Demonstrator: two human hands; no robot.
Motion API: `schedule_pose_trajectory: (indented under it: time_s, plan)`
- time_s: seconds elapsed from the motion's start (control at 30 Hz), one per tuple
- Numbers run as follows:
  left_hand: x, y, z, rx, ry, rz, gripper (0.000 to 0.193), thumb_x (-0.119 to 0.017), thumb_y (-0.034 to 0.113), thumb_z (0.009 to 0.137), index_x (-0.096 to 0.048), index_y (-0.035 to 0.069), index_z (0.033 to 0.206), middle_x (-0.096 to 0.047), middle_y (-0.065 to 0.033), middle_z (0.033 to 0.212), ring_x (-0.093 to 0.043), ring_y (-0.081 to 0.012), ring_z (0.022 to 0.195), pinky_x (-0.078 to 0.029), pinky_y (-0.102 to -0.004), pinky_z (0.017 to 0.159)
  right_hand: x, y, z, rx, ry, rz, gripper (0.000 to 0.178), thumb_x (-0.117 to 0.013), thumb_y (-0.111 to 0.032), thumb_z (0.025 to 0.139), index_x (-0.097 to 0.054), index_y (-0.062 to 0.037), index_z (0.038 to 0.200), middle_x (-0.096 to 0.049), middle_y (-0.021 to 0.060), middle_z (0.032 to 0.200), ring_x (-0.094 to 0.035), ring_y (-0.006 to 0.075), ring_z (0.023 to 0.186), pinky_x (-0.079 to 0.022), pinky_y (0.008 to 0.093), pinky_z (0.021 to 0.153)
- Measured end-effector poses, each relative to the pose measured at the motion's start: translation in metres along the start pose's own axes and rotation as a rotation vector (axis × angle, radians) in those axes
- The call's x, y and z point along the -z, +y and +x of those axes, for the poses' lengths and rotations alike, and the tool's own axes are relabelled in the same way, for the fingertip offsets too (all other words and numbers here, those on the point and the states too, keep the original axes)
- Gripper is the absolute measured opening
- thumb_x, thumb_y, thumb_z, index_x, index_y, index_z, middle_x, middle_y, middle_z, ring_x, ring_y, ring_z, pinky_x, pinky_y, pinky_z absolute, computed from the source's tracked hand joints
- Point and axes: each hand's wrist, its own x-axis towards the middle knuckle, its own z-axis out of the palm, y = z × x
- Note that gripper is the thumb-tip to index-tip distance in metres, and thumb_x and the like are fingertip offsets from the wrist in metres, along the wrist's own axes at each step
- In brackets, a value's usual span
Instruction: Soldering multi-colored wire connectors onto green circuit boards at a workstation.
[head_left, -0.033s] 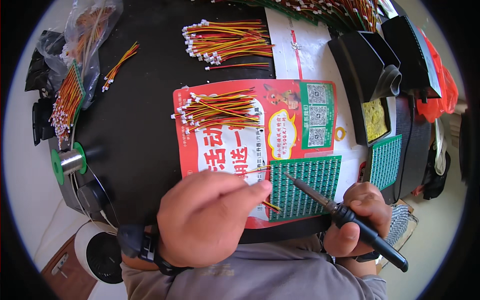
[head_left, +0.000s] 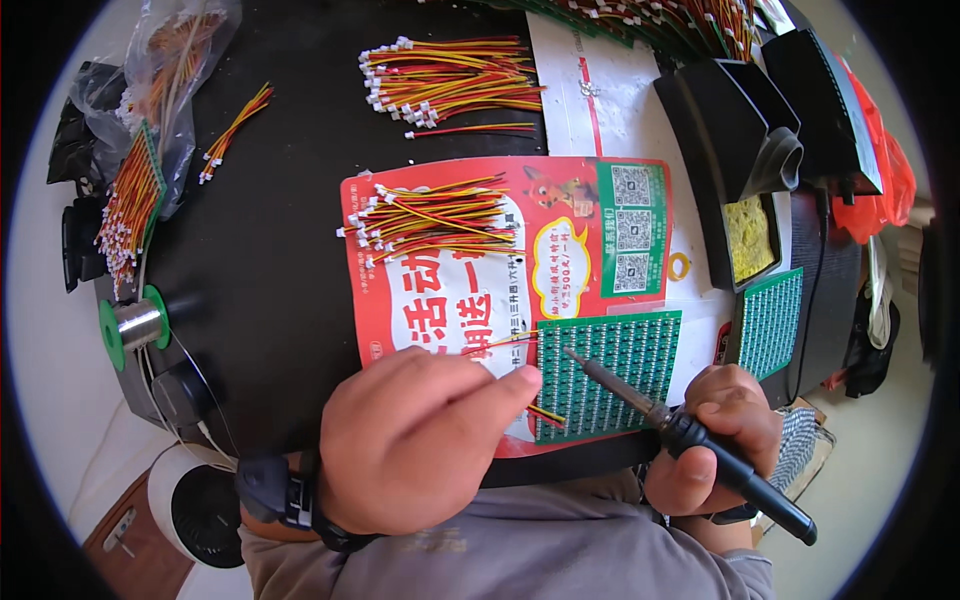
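My right hand [head_left: 722, 435] grips a black-handled soldering iron [head_left: 715, 452], its metal tip pointing to the upper left part of a green circuit board [head_left: 610, 400]. Whether the tip touches the board I cannot tell. Over the board's left edge, my left hand [head_left: 425, 430] is closed in a pinch, back of the hand upward. Red-and-yellow wire leads [head_left: 547, 414] poke out from under its thumb, and more wire ends [head_left: 505, 344] reach the board just above the fingers. The fingertips are mostly hidden. Beneath lies a red and white printed sheet [head_left: 395, 320].
Bundles of wire leads with white connectors lie on the sheet [head_left: 440, 222] and the black table [head_left: 450, 85]. A solder spool [head_left: 137, 325] stands left. Right are a black holder with yellow sponge [head_left: 750, 240] and a second green board [head_left: 770, 325]. More wired boards [head_left: 660, 30] lie at the back.
The picture has shifted very slightly, with the table things a touch further left. Both hands keep their grips, and the iron stays over the same part of the board.
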Motion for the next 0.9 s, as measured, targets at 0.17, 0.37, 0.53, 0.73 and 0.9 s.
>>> schedule_pose_trajectory:
  time_s: [0.17, 0.37, 0.53, 0.73, 0.9]
  plan:
    - [-0.014, -0.005, -0.005, -0.154, 0.035, 0.240, 0.029, -0.077, -0.006, 0.067, -0.073, -0.001, 0.095, -0.064, -0.0102, 0.081, -0.060, -0.0240, 0.064, -0.047, -0.0321, 0.054, -0.005, -0.002, 0.005, 0.014, -0.014, 0.012, 0.037, -0.080, -0.023, 0.082, -0.055, 0.0000, 0.097, -0.055, 0.0074, 0.064, -0.052, 0.0192, 0.050, -0.043, 0.0321, 0.046]
    - [-0.015, -0.003, -0.003, -0.142, -0.001, 0.226, 0.028, -0.075, -0.009, 0.067, -0.074, -0.002, 0.095, -0.063, -0.0119, 0.081, -0.059, -0.0239, 0.064, -0.047, -0.0317, 0.054, -0.002, -0.001, 0.008, 0.025, -0.073, 0.010, 0.038, -0.081, -0.020, 0.079, -0.055, 0.0012, 0.097, -0.054, 0.0068, 0.063, -0.052, 0.0193, 0.049, -0.042, 0.0317, 0.045]
    - [-0.021, -0.002, -0.002, -0.120, 0.047, 0.209, 0.027, -0.073, -0.010, 0.069, -0.073, -0.004, 0.095, -0.063, -0.0113, 0.080, -0.059, -0.0237, 0.062, -0.045, -0.0318, 0.052, -0.005, -0.002, 0.010, 0.046, -0.071, 0.017, 0.038, -0.082, -0.019, 0.079, -0.055, 0.0019, 0.096, -0.054, 0.0061, 0.063, -0.052, 0.0188, 0.049, -0.041, 0.0305, 0.043]
    - [-0.023, -0.007, -0.004, -0.126, 0.059, 0.238, 0.025, -0.074, -0.010, 0.069, -0.072, -0.004, 0.093, -0.063, -0.0113, 0.079, -0.058, -0.0238, 0.061, -0.045, -0.0318, 0.052, -0.007, -0.002, 0.010, 0.034, -0.087, 0.015, 0.038, -0.083, -0.018, 0.078, -0.056, 0.0022, 0.095, -0.053, 0.0053, 0.063, -0.053, 0.0191, 0.049, -0.042, 0.0300, 0.042]
    - [-0.021, -0.009, -0.003, -0.105, 0.027, 0.216, 0.024, -0.074, -0.009, 0.068, -0.072, -0.003, 0.092, -0.063, -0.0114, 0.079, -0.059, -0.0247, 0.062, -0.047, -0.0322, 0.053, -0.005, -0.004, 0.011, 0.013, -0.115, 0.025, 0.041, -0.085, -0.018, 0.076, -0.056, 0.0018, 0.096, -0.056, 0.0062, 0.064, -0.055, 0.0202, 0.050, -0.044, 0.0305, 0.043]
